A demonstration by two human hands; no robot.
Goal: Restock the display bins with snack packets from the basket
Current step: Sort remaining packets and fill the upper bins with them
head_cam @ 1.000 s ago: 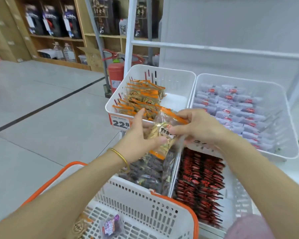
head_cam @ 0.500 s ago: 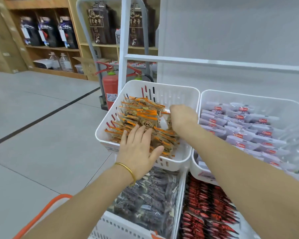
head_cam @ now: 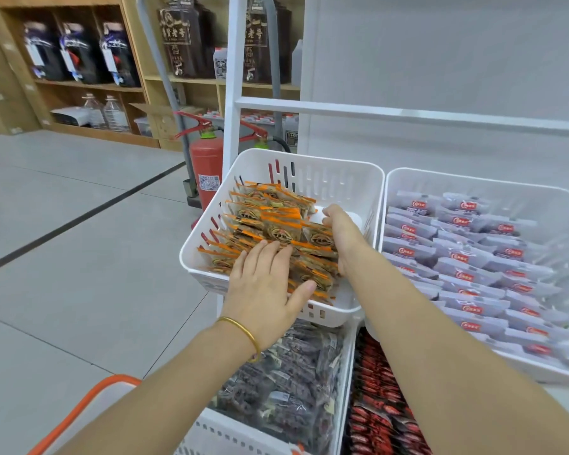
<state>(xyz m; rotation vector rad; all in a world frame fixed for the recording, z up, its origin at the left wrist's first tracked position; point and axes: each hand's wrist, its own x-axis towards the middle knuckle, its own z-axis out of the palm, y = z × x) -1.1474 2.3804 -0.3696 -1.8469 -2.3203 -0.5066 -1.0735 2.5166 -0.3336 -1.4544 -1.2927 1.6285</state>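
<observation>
Pressing flat on the near rows of orange packets [head_cam: 281, 224] with the left hand [head_cam: 263, 284], fingers straight and spread, thumb out near the front rim of the white bin [head_cam: 342, 178]. Reaching into the right side of that same bin with the right hand [head_cam: 340, 238], knuckles up, fingers curled down against the packets' edge; hard to tell whether anything is pinched there. Down at bottom left, just the orange rim of the basket [head_cam: 79, 408], near the lower bin [head_cam: 346, 382] of dark packets [head_cam: 276, 382].
</observation>
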